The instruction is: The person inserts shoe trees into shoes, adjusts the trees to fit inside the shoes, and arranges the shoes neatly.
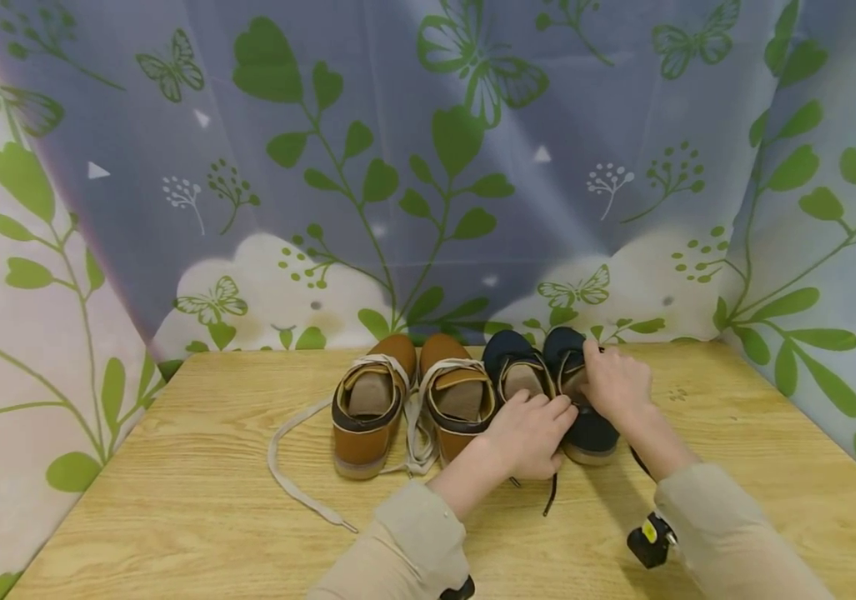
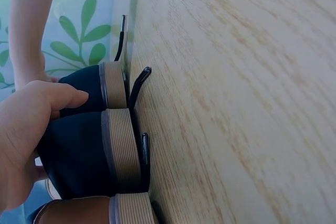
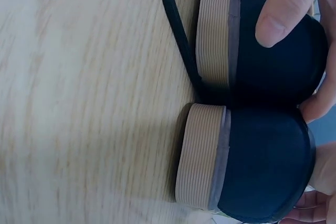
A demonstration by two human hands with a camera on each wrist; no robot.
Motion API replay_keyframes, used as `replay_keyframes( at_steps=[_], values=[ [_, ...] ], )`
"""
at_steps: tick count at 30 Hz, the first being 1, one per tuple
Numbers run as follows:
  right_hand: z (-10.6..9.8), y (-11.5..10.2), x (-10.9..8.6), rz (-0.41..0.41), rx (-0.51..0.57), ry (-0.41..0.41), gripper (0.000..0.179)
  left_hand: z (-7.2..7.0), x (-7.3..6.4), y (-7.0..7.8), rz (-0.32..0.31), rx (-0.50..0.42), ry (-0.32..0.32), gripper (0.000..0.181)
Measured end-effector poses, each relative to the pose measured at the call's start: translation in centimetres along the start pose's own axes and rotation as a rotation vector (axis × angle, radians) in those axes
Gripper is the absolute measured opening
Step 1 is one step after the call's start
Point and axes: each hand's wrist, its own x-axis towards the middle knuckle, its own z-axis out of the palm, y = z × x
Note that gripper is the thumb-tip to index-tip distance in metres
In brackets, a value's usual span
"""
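Note:
Two navy shoes stand side by side on the wooden table (image 1: 195,492), toes toward the backdrop. My left hand (image 1: 528,429) grips the left navy shoe (image 2: 73,153) at its heel, thumb on the back and fingers over the collar. My right hand (image 1: 618,379) holds the right navy shoe (image 3: 265,163) by its outer side, thumb in the opening and fingers outside. Tan ridged soles (image 3: 199,156) show under both heels. A black lace (image 1: 551,496) trails onto the table behind the left navy shoe, partly hidden by my left hand.
A left brown shoe (image 1: 363,442) and a right brown shoe (image 1: 452,346) stand just left of the navy pair. Their pale lace (image 1: 300,493) loops out across the table. A patterned cloth backdrop (image 1: 578,108) rises behind the table and along both sides.

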Motion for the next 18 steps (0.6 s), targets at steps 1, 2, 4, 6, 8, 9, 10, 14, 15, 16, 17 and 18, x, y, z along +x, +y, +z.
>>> replay_keyframes(
  at_steps=[1, 2, 4, 6, 8, 9, 10, 14, 15, 16, 17, 18],
  values=[
    [0.01, 0.03, 0.0, 0.001, 0.003, 0.003, 0.043, 0.0, 0.02, 0.02, -0.001, 0.0, -0.001, 0.062],
    [0.01, 0.05, -0.01, 0.002, 0.005, 0.006, 0.044, 0.01, 0.04, 0.04, -0.002, -0.002, -0.001, 0.062],
    [-0.01, 0.03, 0.04, 0.003, 0.009, 0.01, 0.044, 0.0, 0.05, 0.03, -0.003, -0.002, -0.001, 0.062],
    [-0.04, -0.03, 0.12, 0.004, 0.013, 0.011, 0.043, -0.02, 0.03, -0.01, -0.003, 0.001, 0.001, 0.062],
    [-0.04, -0.08, 0.2, 0.006, 0.017, 0.008, 0.043, -0.02, 0.01, -0.03, -0.003, 0.005, 0.004, 0.063],
    [-0.03, -0.11, 0.25, 0.007, 0.018, 0.007, 0.043, -0.02, 0.01, -0.03, -0.003, 0.009, 0.004, 0.063],
    [0.0, -0.12, 0.29, 0.008, 0.019, 0.004, 0.043, -0.01, 0.0, -0.03, -0.004, 0.012, 0.004, 0.063],
    [0.11, -0.13, 0.43, 0.021, 0.02, -0.01, 0.044, 0.02, -0.02, 0.03, -0.005, 0.019, 0.003, 0.063],
    [0.15, -0.13, 0.46, 0.025, 0.017, -0.015, 0.045, 0.04, -0.02, 0.05, -0.005, 0.019, 0.003, 0.063],
    [0.18, -0.12, 0.49, 0.029, 0.014, -0.021, 0.048, 0.06, -0.02, 0.07, -0.006, 0.016, 0.005, 0.063],
    [0.19, -0.13, 0.51, 0.034, 0.014, -0.026, 0.048, 0.07, -0.03, 0.08, -0.008, 0.011, 0.008, 0.062],
    [0.22, -0.14, 0.53, 0.038, 0.015, -0.032, 0.049, 0.1, -0.05, 0.1, -0.009, 0.007, 0.011, 0.062]
  ],
)
